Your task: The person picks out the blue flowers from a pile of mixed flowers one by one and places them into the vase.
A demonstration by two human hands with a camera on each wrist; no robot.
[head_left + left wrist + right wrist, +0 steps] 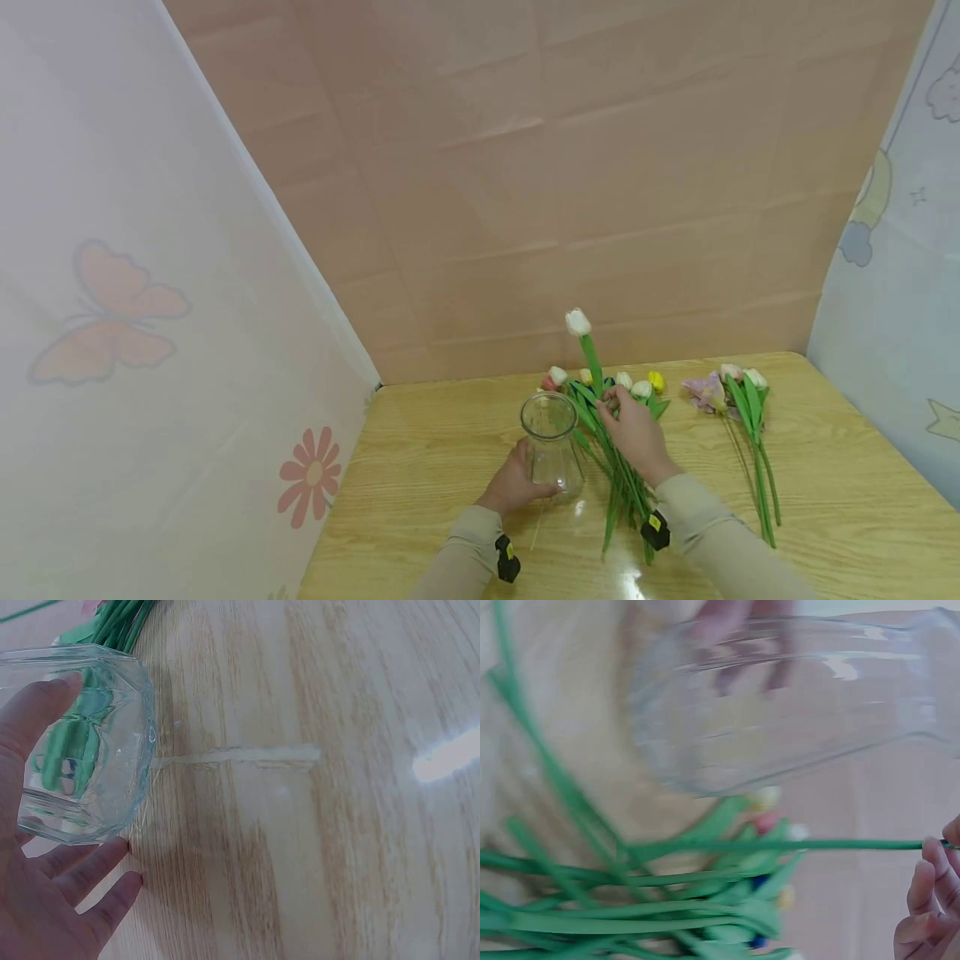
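A clear glass vase (551, 437) stands on the wooden table (825, 467). My left hand (517, 482) grips its lower body, thumb on one side and fingers on the other; the left wrist view shows the vase (82, 750) in that hand (45, 892). My right hand (633, 429) pinches the green stem of a white tulip (577, 322), which stands raised and tilted just right of the vase's mouth. In the right wrist view the stem (780, 844) runs below the blurred vase (795, 712) to my fingertips (930, 900). Under my right hand lies a pile of tulips (622, 467).
A second small bunch of flowers (738, 400) with long stems lies on the table further right. A pink panel closes the back, and patterned white sheets stand at the left and right sides. Bare wood shows at the front (337, 825).
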